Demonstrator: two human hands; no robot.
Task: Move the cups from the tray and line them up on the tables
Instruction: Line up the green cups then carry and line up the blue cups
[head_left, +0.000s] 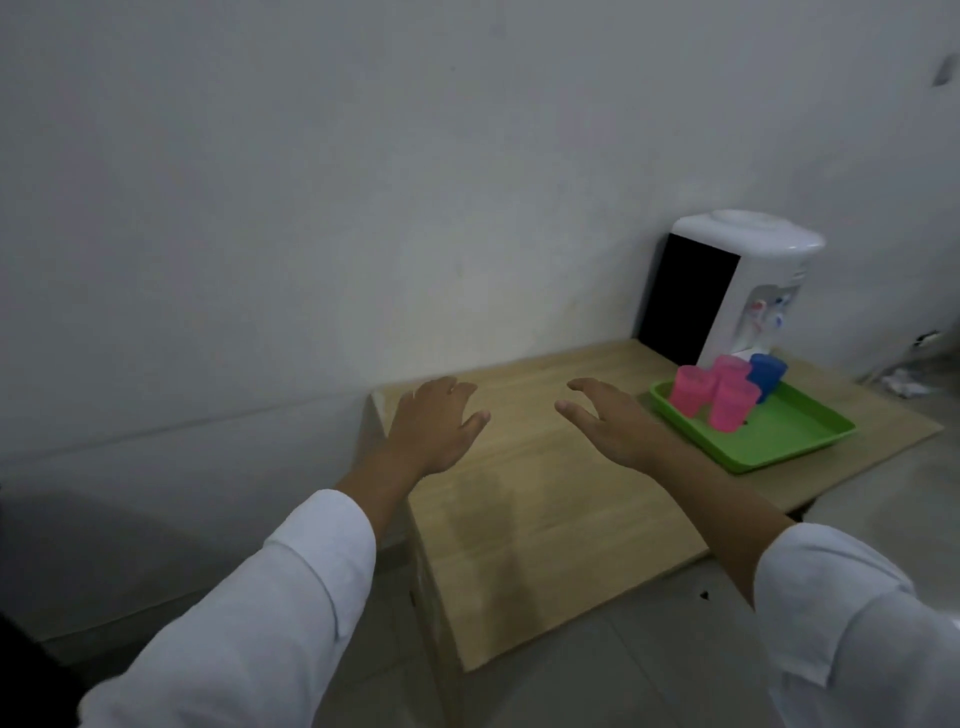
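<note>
On far right part of table (545, 499), green tray (795, 441) holds three pink cups (730, 405) plus blue cup (766, 371), huddled at tray's back corner. Probably light, slick plastic, tippy; pinch round sidewall. Left hand (434, 423), right hand (610, 423) hover, fingers relaxed, grasping nothing.
</note>
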